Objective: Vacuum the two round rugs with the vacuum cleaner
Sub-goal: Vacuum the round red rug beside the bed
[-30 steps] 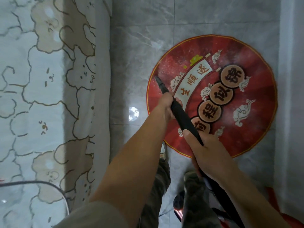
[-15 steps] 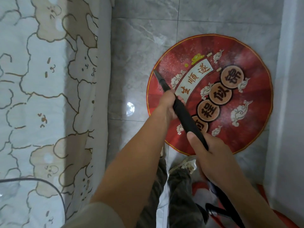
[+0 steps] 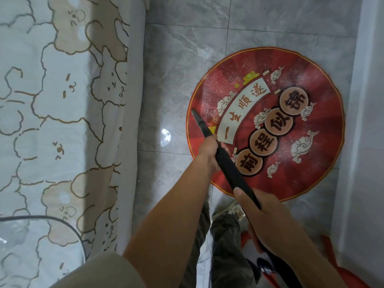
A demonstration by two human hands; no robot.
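Both hands are wrapped round the black vacuum wand. My left hand is up front with fingers curled round it, and my right hand grips it further back, near my legs. The nozzle tip is over the left edge of the red round rug, which lies on the grey tile floor beside the bed.

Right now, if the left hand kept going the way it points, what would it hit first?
The left hand follows the wand down, so likely the red rug near its left rim; depth is unclear.
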